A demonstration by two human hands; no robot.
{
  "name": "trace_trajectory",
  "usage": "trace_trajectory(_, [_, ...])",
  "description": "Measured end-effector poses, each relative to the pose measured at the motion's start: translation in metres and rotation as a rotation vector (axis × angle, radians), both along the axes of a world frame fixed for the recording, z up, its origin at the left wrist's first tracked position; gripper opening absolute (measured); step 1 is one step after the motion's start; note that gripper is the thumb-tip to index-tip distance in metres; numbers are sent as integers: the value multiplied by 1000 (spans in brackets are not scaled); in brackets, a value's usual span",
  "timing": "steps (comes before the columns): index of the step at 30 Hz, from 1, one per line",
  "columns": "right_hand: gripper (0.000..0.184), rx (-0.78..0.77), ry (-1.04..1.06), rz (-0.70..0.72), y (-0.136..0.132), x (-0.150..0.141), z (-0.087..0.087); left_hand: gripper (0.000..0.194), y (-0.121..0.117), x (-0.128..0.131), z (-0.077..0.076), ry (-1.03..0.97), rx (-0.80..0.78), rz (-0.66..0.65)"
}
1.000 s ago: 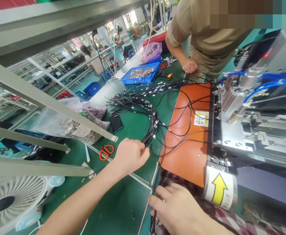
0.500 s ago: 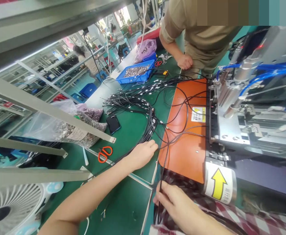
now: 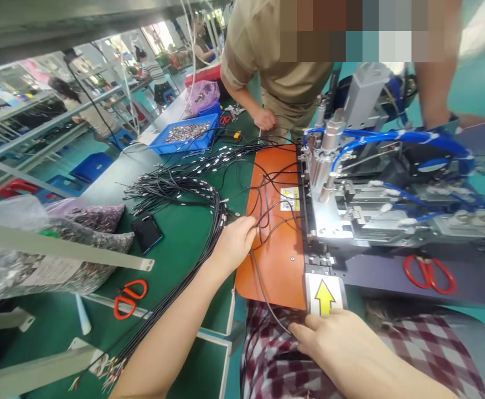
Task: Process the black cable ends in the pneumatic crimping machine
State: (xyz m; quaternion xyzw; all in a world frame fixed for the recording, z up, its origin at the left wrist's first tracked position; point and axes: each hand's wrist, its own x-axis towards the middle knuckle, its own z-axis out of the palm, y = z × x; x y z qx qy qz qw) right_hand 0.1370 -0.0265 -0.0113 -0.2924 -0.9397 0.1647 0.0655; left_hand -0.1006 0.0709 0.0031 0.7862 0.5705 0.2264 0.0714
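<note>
My left hand [image 3: 235, 241] rests at the left edge of the orange plate [image 3: 282, 260], fingers pinched on a thin black cable [image 3: 263, 288]. That cable runs down to my right hand [image 3: 342, 343], which is closed on its lower end over my checked lap. A thick bundle of black cables [image 3: 209, 227] with metal tips curves across the green table [image 3: 180, 244] just left of my left hand. Loose loops of cable lie on the orange plate.
A grey machine [image 3: 350, 205] with blue hoses stands right of the plate. Another person [image 3: 275, 61] leans a hand [image 3: 265, 119] on the far table end. Orange scissors [image 3: 128, 296], a phone [image 3: 146, 233], a bag of parts [image 3: 39, 249] and a blue tray [image 3: 184, 133] lie left.
The view has swung right. My left hand moved from the bundle onto the plate's edge. My right hand drew the cable lower and to the right.
</note>
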Motion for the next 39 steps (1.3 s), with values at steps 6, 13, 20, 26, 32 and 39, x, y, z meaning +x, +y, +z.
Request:
trace_trajectory(6, [20,-189,95,-159,8,14,27,21,-67,25,35,35,386,33])
trace_trajectory(13, [16,-368,291,-294,31,38,39,22,-99,52,31,-33,-222,-336])
trace_trajectory(20, [14,-644,506,-484,30,45,28,20,-89,79,35,-276,-694,-186])
trace_trajectory(26, [27,-957,708,-645,35,56,21,17,-76,95,29,-603,-864,-123])
trace_trajectory(32, [24,-749,712,-671,33,49,19,15,-71,100,30,-681,-940,-136])
trace_trajectory(39, [25,-955,925,-880,27,56,11,21,-62,107,17,-910,-1075,-88])
